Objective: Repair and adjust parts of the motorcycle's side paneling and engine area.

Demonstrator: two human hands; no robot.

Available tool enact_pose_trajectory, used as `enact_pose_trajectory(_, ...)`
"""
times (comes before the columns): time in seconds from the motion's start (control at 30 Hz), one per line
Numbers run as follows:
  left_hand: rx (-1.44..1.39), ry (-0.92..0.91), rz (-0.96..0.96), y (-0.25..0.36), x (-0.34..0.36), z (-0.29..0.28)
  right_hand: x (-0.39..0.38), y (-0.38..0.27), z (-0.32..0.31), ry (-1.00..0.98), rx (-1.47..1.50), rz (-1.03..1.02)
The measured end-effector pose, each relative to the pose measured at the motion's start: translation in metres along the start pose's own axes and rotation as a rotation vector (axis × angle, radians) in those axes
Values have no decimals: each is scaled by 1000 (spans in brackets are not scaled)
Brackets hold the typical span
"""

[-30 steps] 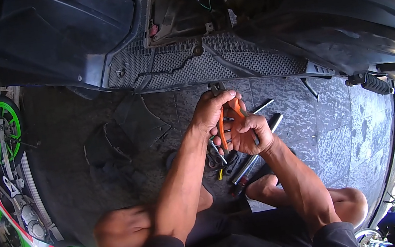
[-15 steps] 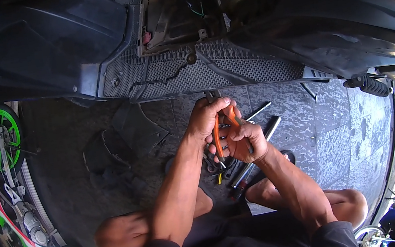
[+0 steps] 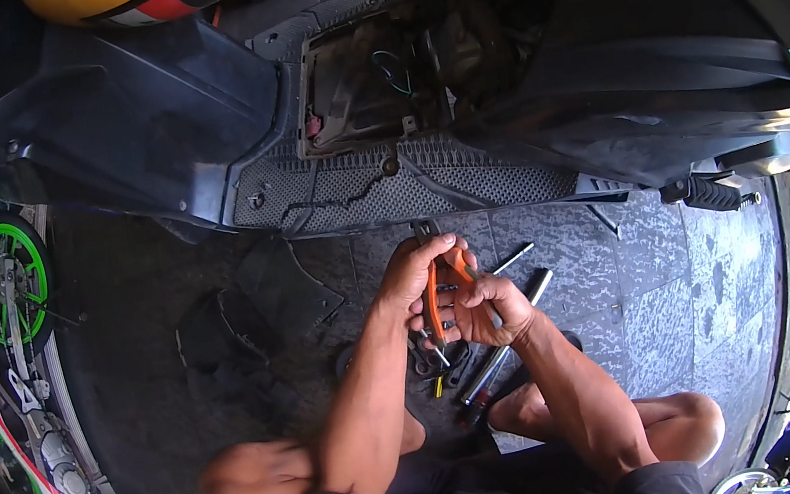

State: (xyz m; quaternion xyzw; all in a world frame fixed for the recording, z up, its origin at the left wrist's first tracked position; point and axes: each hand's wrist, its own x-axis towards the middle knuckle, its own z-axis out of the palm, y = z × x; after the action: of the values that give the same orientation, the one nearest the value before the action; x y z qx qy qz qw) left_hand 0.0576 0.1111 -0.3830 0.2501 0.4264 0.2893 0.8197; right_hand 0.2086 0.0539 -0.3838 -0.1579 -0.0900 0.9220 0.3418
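Note:
A pair of pliers (image 3: 434, 300) with orange handles is held between my two hands, below the near edge of the scooter's footboard. My left hand (image 3: 407, 272) is closed round the upper part of the pliers, near the dark jaws (image 3: 426, 229). The thumb lies across the joint. My right hand (image 3: 497, 309) grips the handles lower down, which stand apart. Whether anything sits between the jaws, I cannot tell. The textured footboard (image 3: 336, 183) of a dark scooter is just beyond the jaws.
An open bay (image 3: 359, 95) with loose wires lies in the scooter's floor. Metal tubes (image 3: 538, 293) and small tools, one with a yellow part (image 3: 438, 385), lie on the tiles between my knees. Dark panels (image 3: 270, 290) rest at left. A green-wheeled motorcycle (image 3: 11, 281) stands far left.
The view has shifted, so the scooter sits lower and a yellow shape shows at the top. Both hands keep their hold on the pliers, with little change in pose.

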Motion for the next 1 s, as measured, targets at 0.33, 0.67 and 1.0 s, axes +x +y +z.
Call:
enact_pose_trajectory(0.33, 35, -101, -164, -51, -26, -21, -30, 66, 0, 58, 108, -33)
enact_pose_trajectory(0.67, 81, -9, -196, -59, -18, -26, -26, 67, -19, -1, 167, -30)
enact_pose_trajectory(1.0, -9, -23, -177, -60, -4, -27, -20, 52, -27, 0, 145, -14)
